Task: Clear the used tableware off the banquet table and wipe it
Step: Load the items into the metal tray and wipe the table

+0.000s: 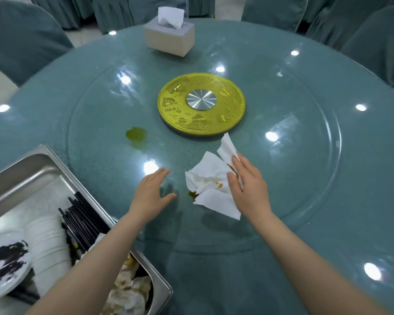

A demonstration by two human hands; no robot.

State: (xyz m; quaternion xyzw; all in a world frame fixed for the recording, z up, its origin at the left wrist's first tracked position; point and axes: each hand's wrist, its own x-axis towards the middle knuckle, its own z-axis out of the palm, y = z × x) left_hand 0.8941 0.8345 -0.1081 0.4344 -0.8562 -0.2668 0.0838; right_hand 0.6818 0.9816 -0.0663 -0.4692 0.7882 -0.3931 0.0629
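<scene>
Pressing a crumpled white tissue [210, 185] onto the glass turntable [305, 178], a person's right hand [248, 185] lies flat on the paper's right edge, fingers spread, over a brown sauce smear [192, 194] near the table's front. The left hand [151, 194] hovers just beside the tissue, open and holding nothing. A green spill [136, 134] sits further in on the glass, near the gold turntable hub [201, 104]. At the front left, a steel tray [39, 164] holds black chopsticks [84, 221], stacked white bowls [47, 244], an ink-patterned plate [6, 262] and soiled napkins [127, 292]. A tissue box [168, 38] stands at the far side of the teal banquet table [362, 223], ringed by covered chairs [21, 39].
</scene>
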